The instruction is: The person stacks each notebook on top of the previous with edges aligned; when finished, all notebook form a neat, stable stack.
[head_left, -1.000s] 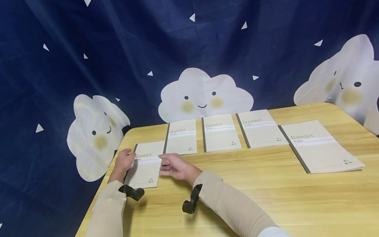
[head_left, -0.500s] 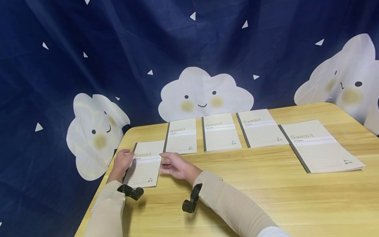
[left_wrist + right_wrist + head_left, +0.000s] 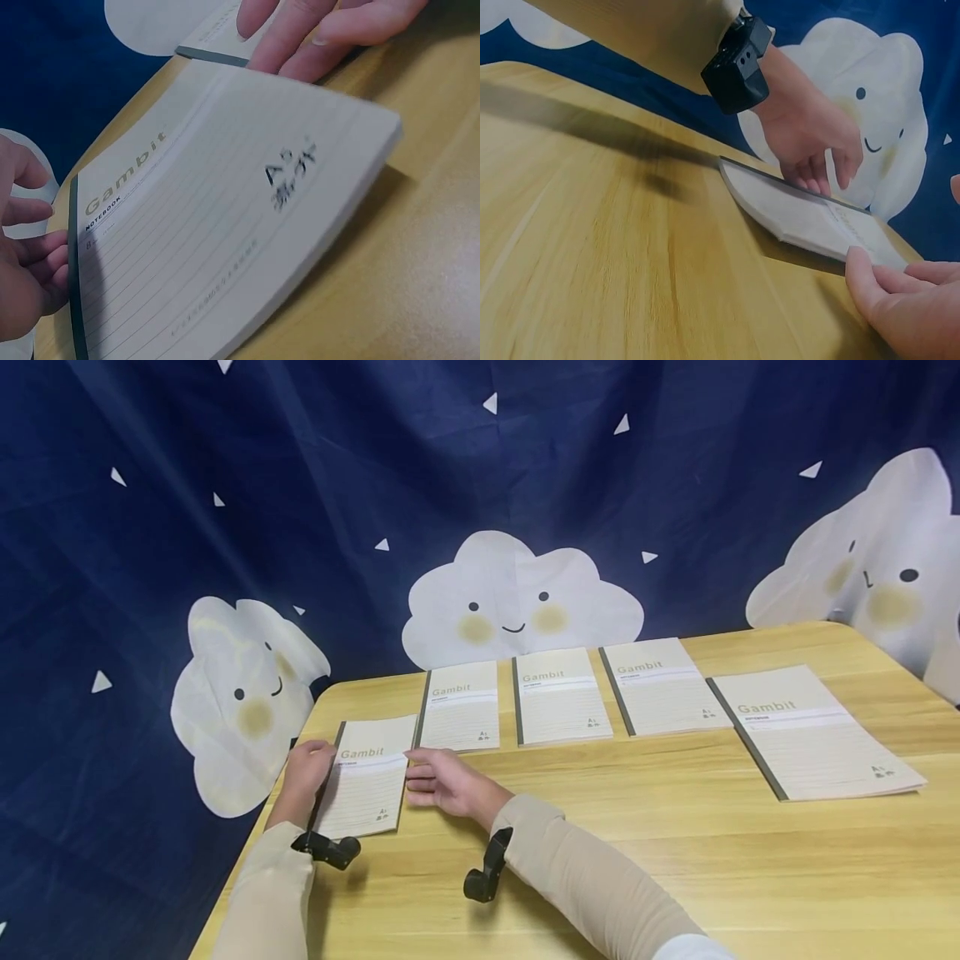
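A cream notebook with a dark spine and gold "Gambit" lettering lies at the table's left side, between the two hands. My left hand is at its spine; in the left wrist view the bent fingertips touch the dark strip. On the opposite long edge my right hand reaches in, its fingers against that edge. Seen from the right wrist, the notebook's cover bows slightly and its near edge casts a shadow. Neither hand is plainly wrapped round the notebook.
Several matching notebooks lie flat in a row: one just right of the hands, then another, one, and the rightmost. The wooden table meets a dark blue curtain printed with clouds.
My left hand has shifted slightly left and down along the spine, and the notebook between the hands has moved a little left. The right hand stays nearly in place; the other notebooks have not moved.
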The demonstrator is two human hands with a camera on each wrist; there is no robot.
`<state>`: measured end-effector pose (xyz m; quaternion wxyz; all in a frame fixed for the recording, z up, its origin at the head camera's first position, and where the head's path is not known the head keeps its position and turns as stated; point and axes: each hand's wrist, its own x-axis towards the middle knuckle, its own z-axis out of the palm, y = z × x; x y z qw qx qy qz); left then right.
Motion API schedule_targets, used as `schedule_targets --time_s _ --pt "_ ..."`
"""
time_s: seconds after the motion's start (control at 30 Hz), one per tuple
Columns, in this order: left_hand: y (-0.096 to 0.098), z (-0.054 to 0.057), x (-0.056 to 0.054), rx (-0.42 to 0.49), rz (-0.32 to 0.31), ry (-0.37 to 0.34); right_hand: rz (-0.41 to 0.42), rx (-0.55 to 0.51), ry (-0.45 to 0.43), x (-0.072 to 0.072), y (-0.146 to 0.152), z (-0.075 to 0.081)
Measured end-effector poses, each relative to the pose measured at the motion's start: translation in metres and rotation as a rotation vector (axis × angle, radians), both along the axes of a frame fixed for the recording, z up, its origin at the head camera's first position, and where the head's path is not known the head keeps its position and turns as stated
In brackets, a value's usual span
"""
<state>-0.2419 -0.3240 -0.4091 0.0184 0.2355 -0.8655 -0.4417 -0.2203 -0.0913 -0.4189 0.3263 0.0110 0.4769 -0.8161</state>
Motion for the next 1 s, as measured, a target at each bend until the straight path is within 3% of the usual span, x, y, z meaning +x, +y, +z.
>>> schedule_targets --time_s 0.33,0.63,1.0 --pt "-0.002 -0.001 0.006 0.132 0.012 -0.017 0.031 -0.006 0.074 0.003 0.002 -0.004" --pt "-0.007 -0.001 0.008 0.144 0.009 0.01 0.021 0.012 0.109 0.003 0.004 0.0" --pt "0.002 0.011 0.007 0.243 0.023 0.066 -0.016 0.065 0.124 -0.001 0.013 0.005"
